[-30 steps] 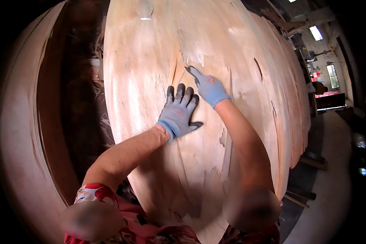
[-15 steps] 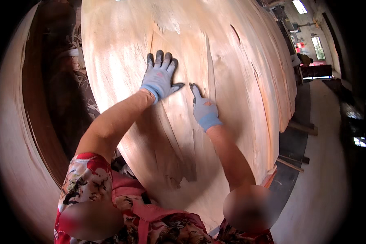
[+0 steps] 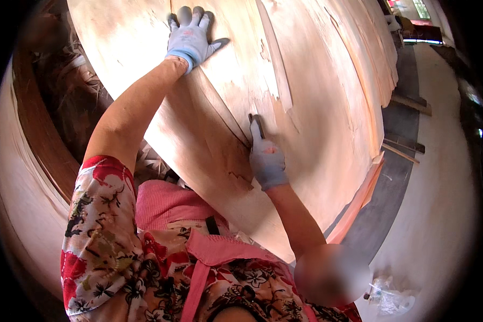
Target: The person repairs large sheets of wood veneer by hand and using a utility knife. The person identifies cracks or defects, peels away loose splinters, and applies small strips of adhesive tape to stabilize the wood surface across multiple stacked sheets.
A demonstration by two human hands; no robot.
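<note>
A large pale wood veneer sheet (image 3: 316,150) lies before me, with long splits and torn, overlapping strips. My left hand (image 3: 190,42), in a grey-blue glove with dark fingertips, rests flat on its far part, fingers spread and thumb out. Closer to me, my right hand (image 3: 266,158) wears a matching glove. Its index finger stretches along the sheet while the other fingers curl under the palm. Something thin and dark shows by that fingertip, too small to name. A narrow raised strip of veneer (image 3: 273,59) lies beyond the right hand.
Layered veneer edges (image 3: 367,107) form the right side of the stack. Wooden sticks (image 3: 410,103) jut out there over a dark grey strip (image 3: 378,214). Veneer scraps (image 3: 78,80) and a brown curved board edge (image 3: 37,123) are on the left. A clear plastic bag (image 3: 390,296) lies lower right.
My right hand has drawn back toward me along the veneer, away from the left hand. The left hand stays pressed at about the same spot on the sheet, while the whole view has shifted.
</note>
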